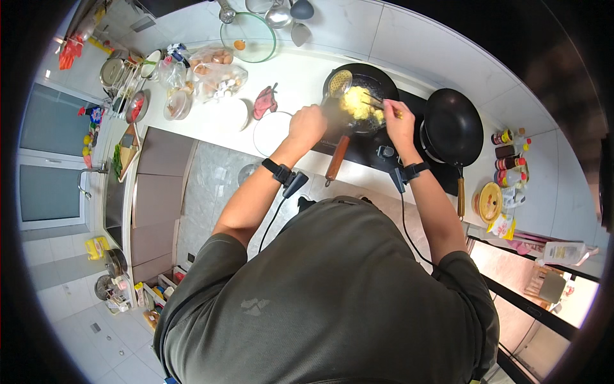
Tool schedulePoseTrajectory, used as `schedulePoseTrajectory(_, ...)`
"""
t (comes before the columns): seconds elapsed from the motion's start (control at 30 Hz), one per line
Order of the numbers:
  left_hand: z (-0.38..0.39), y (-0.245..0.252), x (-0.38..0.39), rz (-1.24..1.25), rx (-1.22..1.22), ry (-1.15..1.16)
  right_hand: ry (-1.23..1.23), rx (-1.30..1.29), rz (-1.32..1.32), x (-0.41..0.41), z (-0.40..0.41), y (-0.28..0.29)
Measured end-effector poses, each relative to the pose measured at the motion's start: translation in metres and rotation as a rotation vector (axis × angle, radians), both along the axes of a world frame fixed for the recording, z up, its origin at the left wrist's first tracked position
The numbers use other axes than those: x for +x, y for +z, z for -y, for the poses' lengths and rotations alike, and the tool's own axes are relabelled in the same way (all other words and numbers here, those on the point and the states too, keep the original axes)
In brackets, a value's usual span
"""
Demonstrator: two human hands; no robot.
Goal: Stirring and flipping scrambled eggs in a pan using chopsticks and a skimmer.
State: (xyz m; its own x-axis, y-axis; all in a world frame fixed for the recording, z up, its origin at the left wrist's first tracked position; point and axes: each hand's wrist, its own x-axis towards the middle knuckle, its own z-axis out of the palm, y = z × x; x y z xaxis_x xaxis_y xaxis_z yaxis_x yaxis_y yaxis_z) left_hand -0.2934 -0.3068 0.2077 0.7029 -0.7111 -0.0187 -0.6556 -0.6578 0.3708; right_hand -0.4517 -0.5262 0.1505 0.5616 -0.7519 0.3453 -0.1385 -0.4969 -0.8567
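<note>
Cooked yellow egg [357,102] lies in a black wok [383,79] with a brown wooden handle [338,161], standing on the black cooktop. My right hand [401,121] grips dark chopsticks [371,101], whose tips reach into the egg. A perforated skimmer [340,82] rests over the wok's left side, tilted above the oil. My left hand [307,126] is closed at the wok's left, apparently around the skimmer's handle; a blurred patch hides where they meet. Just below and left of that hand is a white plate [272,134].
A second black wok [453,127] stands on the right burner. Sauce bottles [511,163] and a yellow lidded pot [490,202] line the right counter. Leftwards are a pinkish cloth [265,102], a white dish [235,115], bagged eggs [211,60] and a glass lid [248,37].
</note>
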Motion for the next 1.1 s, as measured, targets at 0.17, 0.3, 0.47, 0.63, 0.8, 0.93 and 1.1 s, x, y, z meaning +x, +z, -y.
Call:
schedulePoseTrajectory(0.17,-0.003,0.001,-0.009,0.052,-0.048,-0.021,-0.064,0.442,0.126,-0.001,0.016,-0.013)
schedulePoseTrajectory(0.3,0.002,0.000,-0.012,0.023,-0.071,-0.057,-0.041,0.710,0.165,0.015,0.018,-0.033)
schedulePoseTrajectory(0.47,0.004,-0.004,-0.015,-0.006,-0.009,-0.080,-0.044,0.627,0.190,0.000,0.034,-0.037)
schedulePoseTrajectory(0.63,-0.003,-0.004,-0.017,0.001,-0.005,-0.078,-0.140,0.522,0.037,-0.039,0.049,0.002)
schedulePoseTrajectory(0.8,-0.001,-0.001,-0.018,0.017,-0.035,-0.056,-0.140,0.414,-0.064,-0.050,0.041,-0.001)
schedulePoseTrajectory(0.93,-0.001,-0.002,-0.019,0.064,-0.031,-0.053,-0.126,0.374,-0.012,-0.045,0.036,-0.017)
schedulePoseTrajectory(1.1,-0.004,0.000,-0.021,0.085,-0.006,-0.072,-0.118,0.318,-0.068,-0.035,0.039,-0.029)
